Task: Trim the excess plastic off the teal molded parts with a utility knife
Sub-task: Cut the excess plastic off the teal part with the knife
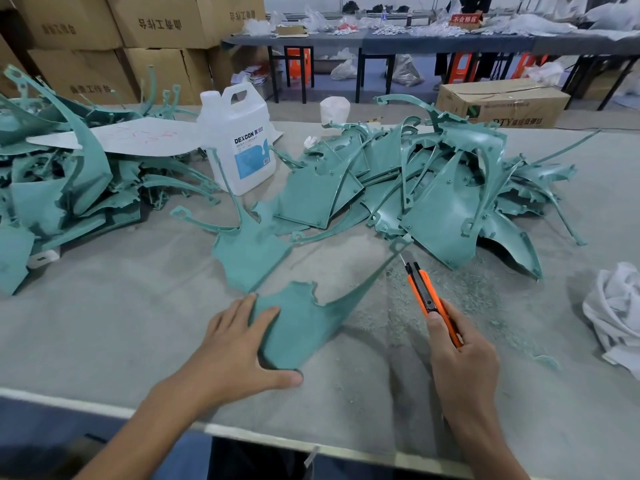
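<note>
On the near part of the grey table (104, 334), the left hand (239, 344) grips the near-left end of a curved teal part (301, 327), with fingers over its top and the thumb along its near edge. To its right, the right hand (464, 368) is clamped round the handle of an orange utility knife (424, 292). The blade is out and points away from the body. Its tip sits just beside the part's thin arm, which runs far-right to a small tab; whether steel touches plastic I cannot tell.

The step in hand looks like trimming along that arm. The next move likely calls for laying the edge against the flash and drawing it along the arm (away from the holding fingers), while the left hand keeps the part from rocking.

Teal shavings (467, 289) lie on the table just right of the knife, and a white cloth (616, 313) lies at the right edge. Just beyond the held part lies a second teal piece (249, 251). Farther off are two heaps of teal parts, a right pile (433, 188) and a left pile (52, 188), with a white jug (239, 143) between them.
</note>
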Action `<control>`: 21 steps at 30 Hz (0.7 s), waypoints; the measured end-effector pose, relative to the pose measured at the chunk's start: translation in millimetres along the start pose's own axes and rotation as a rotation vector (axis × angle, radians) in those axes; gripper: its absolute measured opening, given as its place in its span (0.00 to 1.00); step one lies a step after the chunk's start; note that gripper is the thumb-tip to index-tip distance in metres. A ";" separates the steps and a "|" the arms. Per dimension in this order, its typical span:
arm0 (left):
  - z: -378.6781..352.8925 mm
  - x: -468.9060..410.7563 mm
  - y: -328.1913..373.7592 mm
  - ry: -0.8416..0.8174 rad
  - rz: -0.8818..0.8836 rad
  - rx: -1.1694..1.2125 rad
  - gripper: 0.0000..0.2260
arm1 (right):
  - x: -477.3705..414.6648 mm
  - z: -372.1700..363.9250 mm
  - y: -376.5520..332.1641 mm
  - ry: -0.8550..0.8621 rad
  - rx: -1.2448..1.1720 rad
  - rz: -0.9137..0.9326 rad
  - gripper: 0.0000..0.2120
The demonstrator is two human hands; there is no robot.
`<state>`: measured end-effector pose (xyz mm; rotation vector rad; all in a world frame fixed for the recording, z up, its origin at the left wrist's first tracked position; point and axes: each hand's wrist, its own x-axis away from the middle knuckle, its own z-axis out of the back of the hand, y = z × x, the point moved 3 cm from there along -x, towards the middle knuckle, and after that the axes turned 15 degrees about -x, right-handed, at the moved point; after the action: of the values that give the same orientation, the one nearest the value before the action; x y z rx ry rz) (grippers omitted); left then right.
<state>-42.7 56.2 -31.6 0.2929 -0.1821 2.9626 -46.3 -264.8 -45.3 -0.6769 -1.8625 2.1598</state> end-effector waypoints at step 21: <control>31.2 -13.9 64.9 0.506 0.040 0.899 0.12 | 26.3 10.4 -27.9 -0.135 -0.152 -0.009 0.15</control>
<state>-34.5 -13.7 -10.9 -0.3765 1.2075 2.8256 -77.9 -257.2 -22.4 -0.5622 -2.1113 2.1229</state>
